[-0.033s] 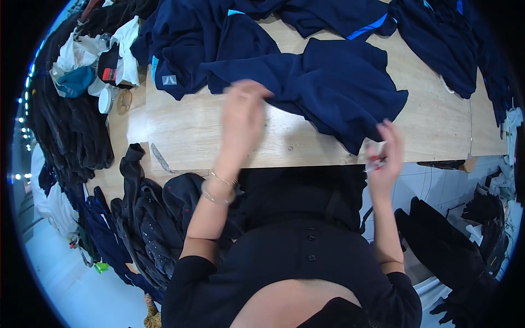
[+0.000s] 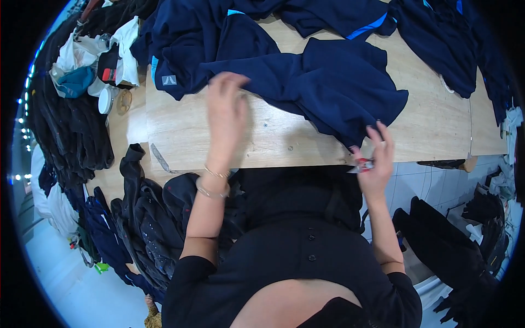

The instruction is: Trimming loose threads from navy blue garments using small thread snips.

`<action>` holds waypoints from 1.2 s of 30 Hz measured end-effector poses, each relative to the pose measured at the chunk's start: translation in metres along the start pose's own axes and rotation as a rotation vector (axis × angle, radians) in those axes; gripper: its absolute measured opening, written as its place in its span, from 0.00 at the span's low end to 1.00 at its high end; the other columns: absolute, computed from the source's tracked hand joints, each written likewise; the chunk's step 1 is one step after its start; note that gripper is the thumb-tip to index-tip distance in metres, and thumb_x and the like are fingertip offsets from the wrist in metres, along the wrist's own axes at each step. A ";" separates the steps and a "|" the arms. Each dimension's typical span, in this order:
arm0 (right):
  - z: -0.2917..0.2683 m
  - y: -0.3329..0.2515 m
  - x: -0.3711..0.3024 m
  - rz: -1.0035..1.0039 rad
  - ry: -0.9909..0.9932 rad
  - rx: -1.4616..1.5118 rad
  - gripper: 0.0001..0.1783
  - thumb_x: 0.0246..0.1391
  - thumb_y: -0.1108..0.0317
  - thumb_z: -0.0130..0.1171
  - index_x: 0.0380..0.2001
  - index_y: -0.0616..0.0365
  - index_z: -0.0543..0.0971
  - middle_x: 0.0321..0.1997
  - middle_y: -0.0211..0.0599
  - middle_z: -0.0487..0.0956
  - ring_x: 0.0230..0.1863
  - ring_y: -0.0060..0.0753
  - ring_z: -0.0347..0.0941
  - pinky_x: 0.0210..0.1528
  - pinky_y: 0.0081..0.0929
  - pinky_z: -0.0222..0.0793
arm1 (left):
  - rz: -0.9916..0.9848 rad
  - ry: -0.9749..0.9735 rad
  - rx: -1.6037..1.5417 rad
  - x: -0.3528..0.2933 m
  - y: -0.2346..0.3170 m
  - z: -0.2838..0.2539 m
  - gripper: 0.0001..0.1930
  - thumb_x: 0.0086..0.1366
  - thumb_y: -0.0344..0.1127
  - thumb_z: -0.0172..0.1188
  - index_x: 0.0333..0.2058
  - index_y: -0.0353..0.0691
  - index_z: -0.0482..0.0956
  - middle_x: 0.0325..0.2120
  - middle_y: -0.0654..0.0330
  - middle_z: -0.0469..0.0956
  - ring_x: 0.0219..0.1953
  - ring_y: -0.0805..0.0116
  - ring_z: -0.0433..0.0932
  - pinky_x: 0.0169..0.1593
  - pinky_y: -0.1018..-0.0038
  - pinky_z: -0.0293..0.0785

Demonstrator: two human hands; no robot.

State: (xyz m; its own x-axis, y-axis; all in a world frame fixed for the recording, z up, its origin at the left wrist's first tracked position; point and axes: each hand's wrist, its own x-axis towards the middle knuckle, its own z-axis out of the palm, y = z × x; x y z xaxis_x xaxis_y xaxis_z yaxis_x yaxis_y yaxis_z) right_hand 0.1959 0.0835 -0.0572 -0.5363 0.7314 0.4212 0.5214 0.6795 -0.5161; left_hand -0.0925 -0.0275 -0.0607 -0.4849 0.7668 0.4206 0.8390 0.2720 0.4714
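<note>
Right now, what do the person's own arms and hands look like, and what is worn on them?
Both forearms are bare below short black sleeves. The left hand has two thin metal bangles at the wrist. The right hand shows no ring or band.

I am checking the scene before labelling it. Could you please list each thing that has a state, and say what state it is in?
Left hand: open, fingers spread, touching the edge of the navy garment.
Right hand: closed around a small red-and-silver tool at the table edge.
Navy garment: spread out, crumpled, lying on the wooden table.
Dark clothes pile: heaped beside the table, at the person's left.
</note>
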 end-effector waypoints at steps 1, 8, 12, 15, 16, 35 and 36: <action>0.009 -0.006 -0.004 0.000 -0.006 -0.014 0.23 0.46 0.78 0.63 0.49 0.55 0.77 0.57 0.41 0.72 0.39 0.33 0.76 0.38 0.22 0.72 | -0.093 0.067 0.089 0.003 -0.020 -0.002 0.14 0.52 0.23 0.60 0.39 0.36 0.78 0.46 0.53 0.70 0.49 0.53 0.69 0.55 0.63 0.67; 0.016 0.034 0.035 0.160 -0.011 0.261 0.11 0.50 0.77 0.62 0.39 0.62 0.79 0.52 0.38 0.75 0.38 0.25 0.74 0.39 0.21 0.71 | -0.254 0.059 -0.281 0.010 -0.118 -0.001 0.10 0.62 0.30 0.60 0.42 0.37 0.78 0.37 0.63 0.75 0.41 0.69 0.73 0.45 0.77 0.70; -0.003 0.061 0.094 0.414 0.245 0.691 0.08 0.60 0.72 0.55 0.32 0.68 0.78 0.34 0.31 0.79 0.37 0.16 0.70 0.44 0.16 0.64 | -0.592 0.156 -0.929 0.028 -0.104 -0.022 0.06 0.67 0.31 0.56 0.39 0.36 0.78 0.29 0.71 0.75 0.29 0.85 0.67 0.33 0.86 0.63; 0.001 0.090 0.127 0.457 0.225 0.609 0.06 0.62 0.71 0.53 0.34 0.63 0.77 0.38 0.32 0.79 0.42 0.18 0.70 0.52 0.18 0.60 | -0.534 0.208 -0.964 0.049 -0.092 -0.024 0.08 0.67 0.31 0.57 0.40 0.32 0.79 0.30 0.68 0.77 0.33 0.82 0.71 0.40 0.87 0.65; 0.005 0.099 0.135 0.451 0.255 0.673 0.07 0.61 0.70 0.55 0.33 0.63 0.78 0.35 0.30 0.78 0.39 0.17 0.69 0.48 0.17 0.61 | -0.543 0.204 -0.959 0.055 -0.091 -0.021 0.09 0.66 0.31 0.57 0.41 0.31 0.79 0.32 0.66 0.78 0.36 0.81 0.72 0.42 0.86 0.66; 0.042 0.123 0.157 0.505 0.169 0.660 0.09 0.59 0.66 0.58 0.32 0.63 0.80 0.30 0.26 0.77 0.33 0.16 0.66 0.41 0.17 0.61 | 0.208 0.013 -0.389 0.089 0.007 0.051 0.07 0.59 0.23 0.57 0.36 0.35 0.80 0.35 0.56 0.78 0.36 0.63 0.79 0.41 0.75 0.74; 0.042 0.121 0.157 0.511 0.162 0.668 0.10 0.60 0.66 0.57 0.32 0.62 0.79 0.30 0.25 0.76 0.33 0.15 0.65 0.40 0.17 0.60 | 0.168 -0.057 -0.426 0.091 0.011 0.061 0.08 0.59 0.23 0.58 0.37 0.35 0.80 0.35 0.56 0.78 0.36 0.63 0.79 0.41 0.75 0.74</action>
State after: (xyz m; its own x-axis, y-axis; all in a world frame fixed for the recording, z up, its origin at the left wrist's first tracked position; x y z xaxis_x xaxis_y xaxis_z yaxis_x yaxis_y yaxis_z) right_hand 0.1472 0.2783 -0.0848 -0.2144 0.9724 0.0921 0.1454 0.1250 -0.9815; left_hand -0.1119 0.0812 -0.0645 -0.3264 0.8136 0.4813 0.7228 -0.1133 0.6817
